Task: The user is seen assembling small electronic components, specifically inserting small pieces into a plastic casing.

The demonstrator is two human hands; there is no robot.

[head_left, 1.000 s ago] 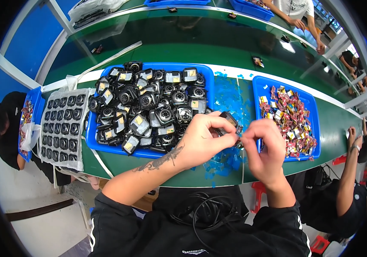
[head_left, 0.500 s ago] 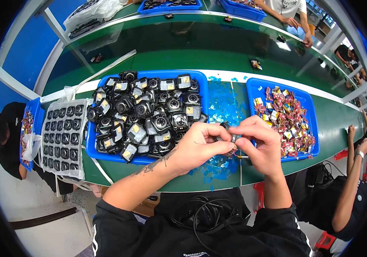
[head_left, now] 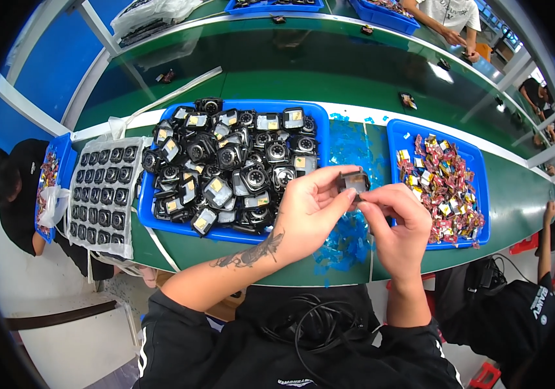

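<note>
My left hand (head_left: 313, 204) holds a small black smartwatch case (head_left: 354, 182) between thumb and fingers, tilted so its open, greyish inner face shows. My right hand (head_left: 399, 217) is pinched at the case's lower edge; anything small between those fingertips is hidden. Beside my left hand is a blue tray (head_left: 180, 231) heaped with black smartwatch cases (head_left: 229, 155), some showing round sensor backs, others pale inner faces with yellowish patches. Right of my hands, another blue tray (head_left: 436, 130) holds a pile of small red, yellow and white parts (head_left: 443, 188).
Scraps of blue film (head_left: 342, 249) litter the green bench (head_left: 277, 271) between the trays. A white compartment tray (head_left: 104, 194) with rows of watch cases lies at the left. Beyond a white rail, a green conveyor belt (head_left: 303, 71) carries scattered parts. Co-workers (head_left: 449, 23) sit around.
The smartwatch case has been turned so its inner face shows. My left hand has opened out beneath it, and my right fingers have lowered to its lower edge. The view has shifted slightly.
</note>
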